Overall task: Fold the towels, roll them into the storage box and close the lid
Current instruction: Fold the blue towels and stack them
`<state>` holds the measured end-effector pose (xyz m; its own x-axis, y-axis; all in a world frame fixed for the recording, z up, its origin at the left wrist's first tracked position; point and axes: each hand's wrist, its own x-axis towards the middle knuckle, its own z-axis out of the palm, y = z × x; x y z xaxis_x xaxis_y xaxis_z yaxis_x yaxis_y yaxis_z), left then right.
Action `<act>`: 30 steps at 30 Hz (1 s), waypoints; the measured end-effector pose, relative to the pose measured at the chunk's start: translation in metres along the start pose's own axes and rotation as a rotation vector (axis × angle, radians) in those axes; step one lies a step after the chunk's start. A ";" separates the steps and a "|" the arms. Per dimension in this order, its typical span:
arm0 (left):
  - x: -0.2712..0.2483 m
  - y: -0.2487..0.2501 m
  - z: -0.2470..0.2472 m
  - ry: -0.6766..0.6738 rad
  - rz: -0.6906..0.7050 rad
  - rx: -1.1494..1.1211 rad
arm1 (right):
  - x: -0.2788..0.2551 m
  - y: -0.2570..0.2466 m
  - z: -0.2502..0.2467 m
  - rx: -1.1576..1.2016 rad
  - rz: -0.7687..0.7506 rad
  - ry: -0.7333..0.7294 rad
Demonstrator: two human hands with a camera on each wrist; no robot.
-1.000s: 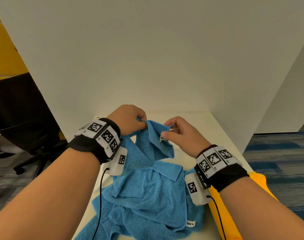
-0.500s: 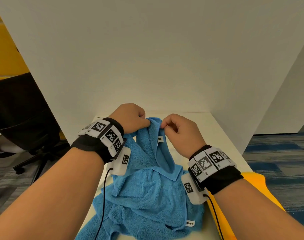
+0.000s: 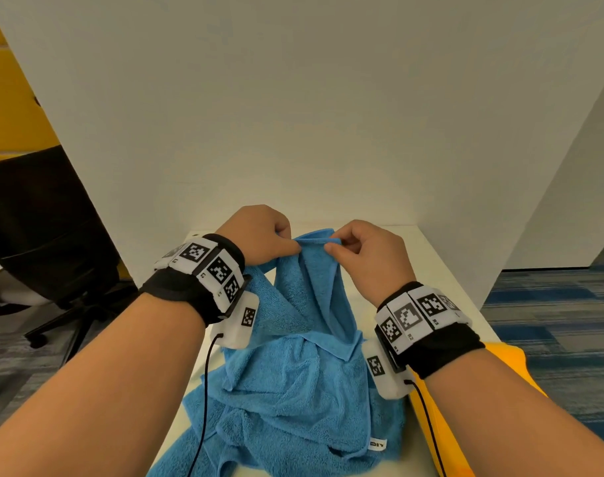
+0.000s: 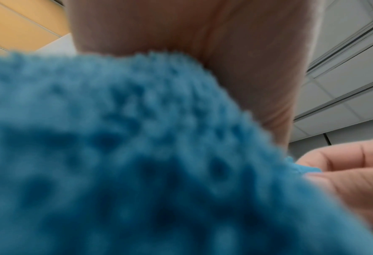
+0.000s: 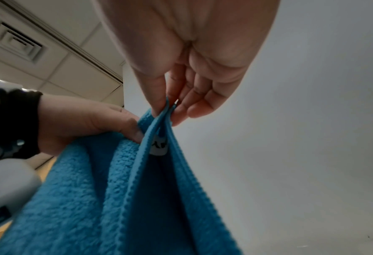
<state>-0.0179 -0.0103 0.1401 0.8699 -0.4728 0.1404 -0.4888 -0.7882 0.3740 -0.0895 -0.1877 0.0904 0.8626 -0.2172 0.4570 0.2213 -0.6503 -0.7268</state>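
A blue terry towel [image 3: 293, 383] lies crumpled on the white table [image 3: 441, 270], its top edge lifted. My left hand [image 3: 259, 235] pinches that edge on the left and my right hand [image 3: 366, 249] pinches it just to the right, a short span of hem between them. In the right wrist view my right hand [image 5: 168, 107] holds the folded hem of the towel [image 5: 120, 198] between thumb and forefinger, a white label [image 5: 158, 144] hanging just below, and my left hand [image 5: 89, 124] grips the cloth beside it. The towel [image 4: 115, 163] fills the left wrist view. No storage box is in view.
A yellow towel [image 3: 483, 390] lies at the table's right front under my right forearm. White partition walls [image 3: 293, 115] close the table at the back and right. A black office chair [image 3: 42, 235] stands on the floor to the left.
My right hand moved left along the towel's top edge and now pinches it close to my left hand. The lifted edge is gathered between both hands.
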 end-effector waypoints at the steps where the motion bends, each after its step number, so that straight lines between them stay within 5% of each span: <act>1: -0.001 -0.003 -0.001 0.011 0.004 -0.027 | 0.001 0.002 -0.003 -0.001 0.004 0.030; 18: -0.011 -0.081 -0.010 0.580 -0.291 -0.340 | 0.017 0.056 -0.058 -0.216 0.284 0.332; 26: -0.020 -0.089 -0.004 0.619 -0.413 -0.496 | 0.015 0.064 -0.071 -0.250 0.337 0.363; 30: -0.022 -0.096 0.002 0.532 -0.443 -0.715 | 0.014 0.063 -0.075 -0.246 0.321 0.378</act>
<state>0.0097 0.0748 0.0999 0.9661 0.1833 0.1816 -0.1097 -0.3452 0.9321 -0.0976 -0.2861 0.0896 0.6355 -0.6492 0.4179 -0.1776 -0.6497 -0.7392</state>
